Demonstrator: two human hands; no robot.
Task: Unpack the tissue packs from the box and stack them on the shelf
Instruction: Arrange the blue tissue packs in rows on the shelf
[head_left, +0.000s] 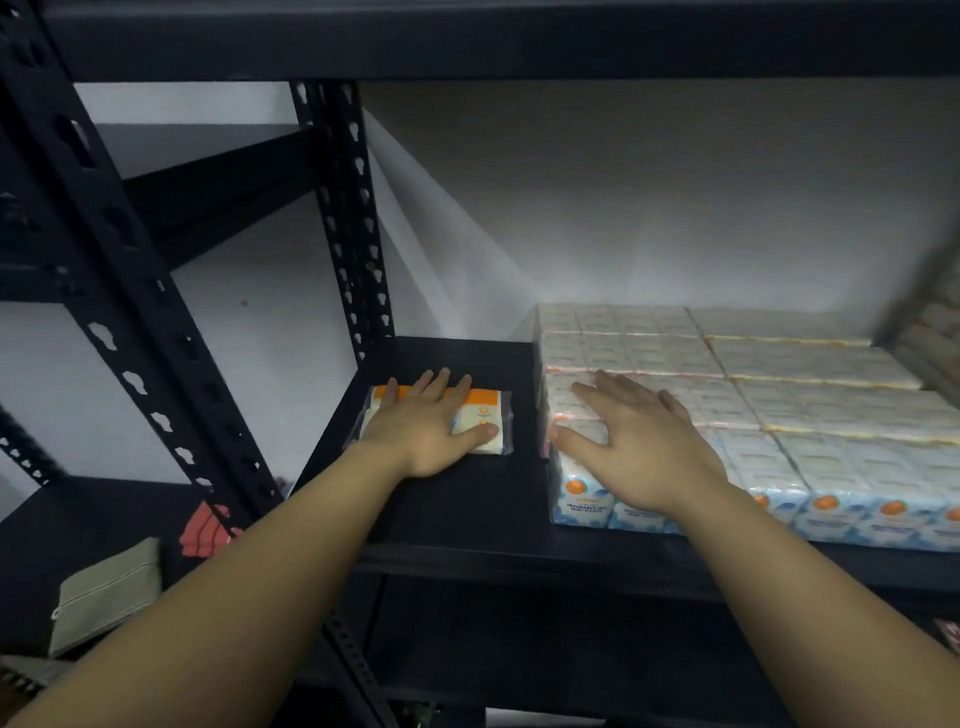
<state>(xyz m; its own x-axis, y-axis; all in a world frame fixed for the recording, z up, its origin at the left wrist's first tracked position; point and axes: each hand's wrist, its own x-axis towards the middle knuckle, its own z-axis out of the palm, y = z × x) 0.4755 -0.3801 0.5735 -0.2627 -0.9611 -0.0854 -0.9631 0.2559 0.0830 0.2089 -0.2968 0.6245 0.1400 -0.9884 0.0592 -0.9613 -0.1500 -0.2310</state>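
Note:
A single flat tissue pack (491, 413), white with an orange band, lies on the black shelf board (467, 499). My left hand (434, 428) rests flat on it with straight fingers. To its right stands a wide block of stacked tissue packs (810, 415), blue and white with orange dots on the front faces. My right hand (631, 441) lies flat on the block's near left corner, fingers spread, thumb on the left edge. The box is not in view.
A black perforated upright (353, 218) stands at the back left of the shelf, another (130, 291) in front. The upper shelf board (467, 36) hangs overhead. On the neighbouring lower shelf lie a grey pouch (106, 597) and a red item (205, 530).

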